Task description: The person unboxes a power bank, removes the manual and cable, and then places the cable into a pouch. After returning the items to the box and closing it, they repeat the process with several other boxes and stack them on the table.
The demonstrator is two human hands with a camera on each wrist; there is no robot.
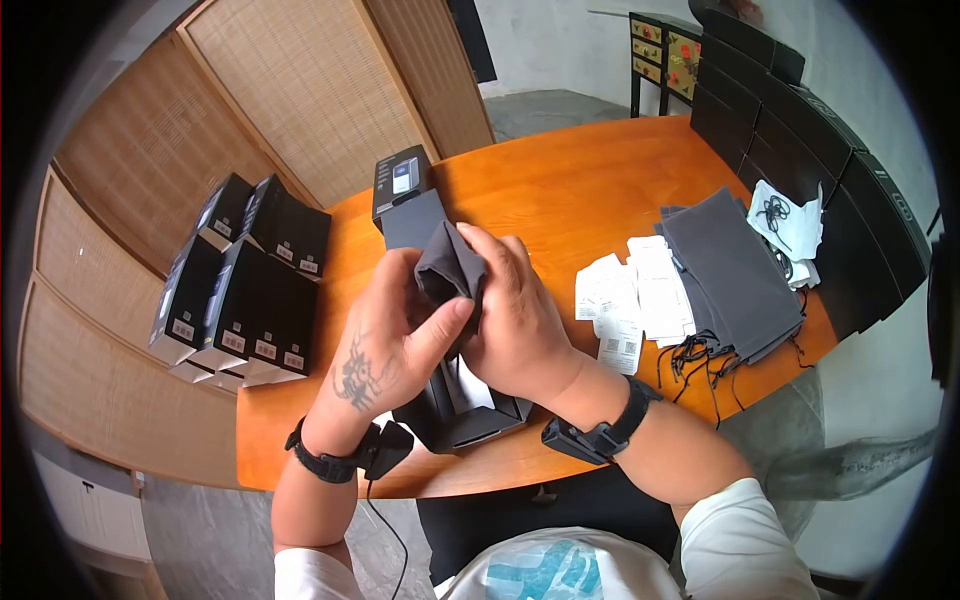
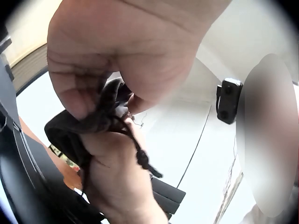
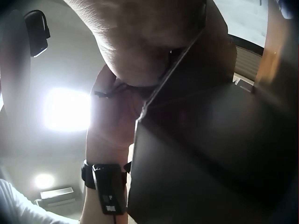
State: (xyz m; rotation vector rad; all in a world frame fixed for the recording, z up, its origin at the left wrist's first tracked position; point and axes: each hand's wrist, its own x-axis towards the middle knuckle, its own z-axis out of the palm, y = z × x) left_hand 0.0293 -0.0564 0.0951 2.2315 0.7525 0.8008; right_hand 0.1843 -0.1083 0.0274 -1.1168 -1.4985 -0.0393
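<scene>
Both hands hold a dark grey drawstring pouch [image 1: 452, 265] in front of the body, its mouth partly spread. My left hand [image 1: 385, 340] grips one side, thumb pressed at the opening. On the other side, my right hand [image 1: 520, 320] grips the fabric with curled fingers. A knotted black cord [image 2: 140, 157] dangles from the pouch in the left wrist view. Below the hands stands an open black box [image 1: 470, 436] with something white inside, largely hidden by the hands. Its dark side [image 3: 210, 158] fills much of the right wrist view.
Black boxes [image 1: 255, 310] are stacked at the table's left, and another box [image 1: 403, 180] stands at the back. On the right lie paper slips [image 1: 612, 300], a pile of grey pouches [image 1: 735, 270] and a white bag [image 1: 800, 225]. Large black cartons [image 1: 800, 150] line the right edge.
</scene>
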